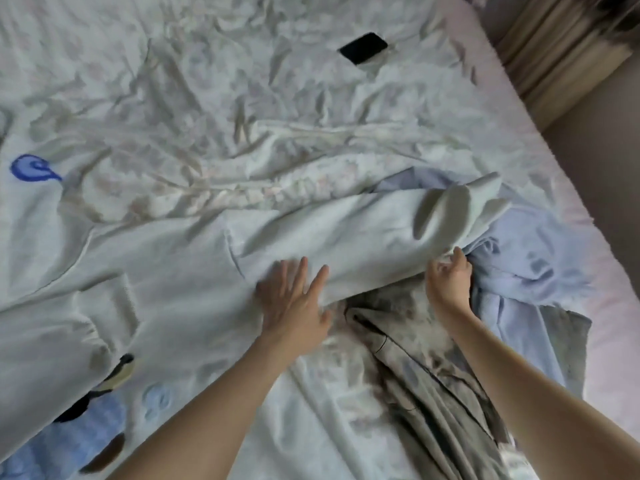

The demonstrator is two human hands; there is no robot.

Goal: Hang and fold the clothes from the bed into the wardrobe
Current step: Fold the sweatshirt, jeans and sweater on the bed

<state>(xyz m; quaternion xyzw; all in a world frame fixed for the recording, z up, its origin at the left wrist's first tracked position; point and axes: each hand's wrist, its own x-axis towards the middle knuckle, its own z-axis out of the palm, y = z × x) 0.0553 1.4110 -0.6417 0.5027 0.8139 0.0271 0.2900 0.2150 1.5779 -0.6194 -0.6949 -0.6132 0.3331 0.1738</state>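
Far left of the bed [540,140]: a blue swirl print [33,168] on pale cloth; whether it belongs to the white garment or to another item cannot be told. Near left: a blue patterned piece [83,434] with dark patches, partly under the white cloth.

Centre: the white garment [180,271], a soft knit top by appearance, lies spread across the near half of the bed, its ribbed cuff [117,303] toward the left. The left hand [294,303] rests on it palm down, fingers straight and spread, pressing the cloth flat; it grips nothing.

Centre right: a grey mottled garment [415,375] lies under and nearer than the white one, running toward the near edge.

Right: the right hand [448,278] pinches a fold of the white garment at its right end, fingers curled round the cloth, lifting it so a loose flap stands up. Beyond it lies a light blue shirt [526,265], crumpled, touching the white garment.

Far centre: a black phone [363,48] on the rumpled sheet, well apart from the clothes.

Assessment: the white garment is judged light, limp and not slippery; it will sag and crease wherever unsupported. Best taken at seams, shoulders or hem, with a flat palm as anchor. Risk: the blue shirt beneath may be dragged along with the lifted end
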